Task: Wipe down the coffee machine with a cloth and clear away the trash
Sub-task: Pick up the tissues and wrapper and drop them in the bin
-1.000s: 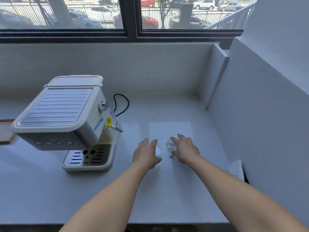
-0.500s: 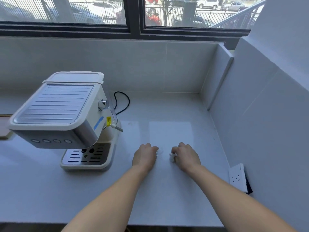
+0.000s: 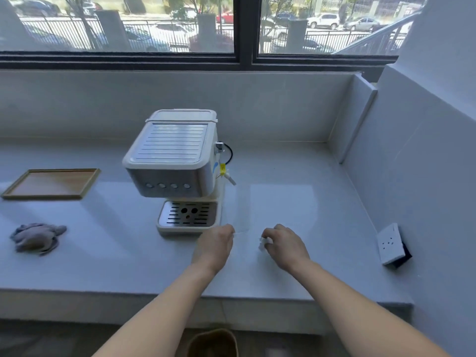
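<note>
A cream and steel coffee machine (image 3: 175, 166) stands on the white counter (image 3: 283, 274). Just right of its drip tray, my left hand (image 3: 215, 247) is curled around a small clear piece of trash, of which only a thin edge (image 3: 238, 233) shows. My right hand (image 3: 286, 246) grips a crumpled white paper scrap (image 3: 263, 244) that sticks out past my fingers. Both fists hover low over the counter. A crumpled grey cloth (image 3: 37, 237) lies far left on the counter, untouched.
A wooden tray (image 3: 51, 183) lies at the left behind the cloth. A black cord (image 3: 230, 153) loops behind the machine. A white socket (image 3: 390, 243) sits on the right wall. A brown bin (image 3: 213, 342) stands on the floor below the counter edge.
Both hands closed over the two scraps and drew back toward me. The camera pulled back and turned left, bringing the cloth, tray and bin into view.
</note>
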